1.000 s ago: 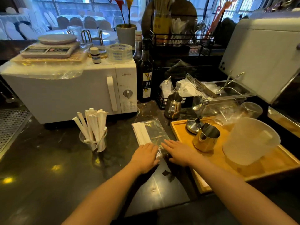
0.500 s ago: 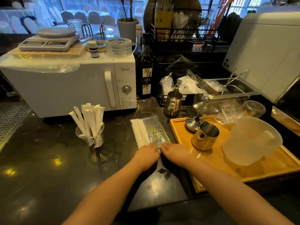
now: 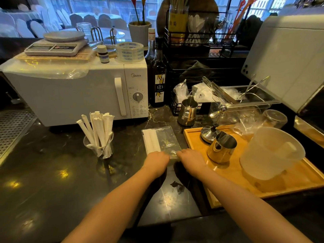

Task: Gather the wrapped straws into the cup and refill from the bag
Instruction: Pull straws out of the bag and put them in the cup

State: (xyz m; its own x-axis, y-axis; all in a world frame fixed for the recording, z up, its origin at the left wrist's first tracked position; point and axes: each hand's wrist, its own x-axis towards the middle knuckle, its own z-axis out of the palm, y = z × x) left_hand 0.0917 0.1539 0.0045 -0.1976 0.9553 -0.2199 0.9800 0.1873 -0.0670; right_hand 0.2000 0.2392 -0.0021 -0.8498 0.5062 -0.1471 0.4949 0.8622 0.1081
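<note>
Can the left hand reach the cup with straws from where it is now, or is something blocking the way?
Probably yes. The left hand rests on the near end of the bag, and the cup stands to its left with only bare dark counter between them.

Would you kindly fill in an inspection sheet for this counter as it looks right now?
Surface: dark glossy counter, with a small dark scrap near the arms.
Job's things: clear cup stands full of upright wrapped straws; the clear bag lies flat, a few straws inside along its left edge.
Clutter: wooden tray holding a steel jug and a plastic pitcher; microwave with a scale and a tape roll on top; syrup bottle.
Grippers: left hand and right hand both rest on the bag's near end; grip hidden.
Cables: nothing seen.
Surroundings: window and chairs behind.
</note>
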